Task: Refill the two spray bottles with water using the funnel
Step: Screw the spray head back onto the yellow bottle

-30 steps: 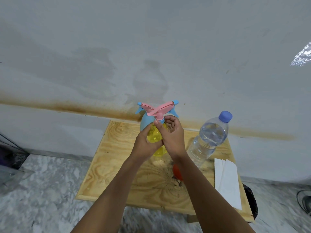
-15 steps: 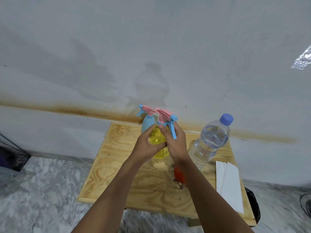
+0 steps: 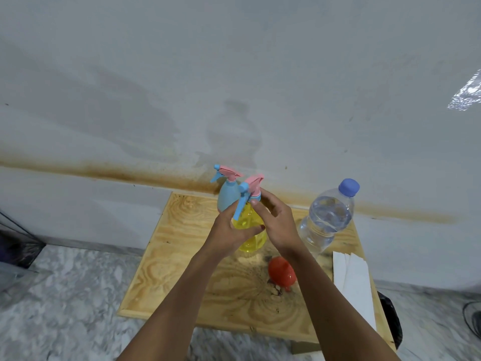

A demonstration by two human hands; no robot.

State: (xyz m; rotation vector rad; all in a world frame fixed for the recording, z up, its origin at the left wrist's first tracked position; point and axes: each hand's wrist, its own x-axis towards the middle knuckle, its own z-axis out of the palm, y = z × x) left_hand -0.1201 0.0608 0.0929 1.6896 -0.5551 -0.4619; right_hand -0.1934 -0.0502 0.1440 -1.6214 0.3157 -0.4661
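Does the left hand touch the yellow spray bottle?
Touching. The head view shows the left hand wrapped round the body of the yellow spray bottle, with its thumb lying across the front.

table (image 3: pixel 182 256): bare wood, visible grain
yellow bottle (image 3: pixel 251 238): translucent glossy plastic
water bottle (image 3: pixel 325 220): clear plastic
funnel (image 3: pixel 282 273): shiny red plastic
napkins (image 3: pixel 351 282): matt white paper

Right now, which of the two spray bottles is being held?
The yellow spray bottle in front: the left hand grips its body and the right hand is at its neck. The blue spray bottle stands behind it, held by no hand.
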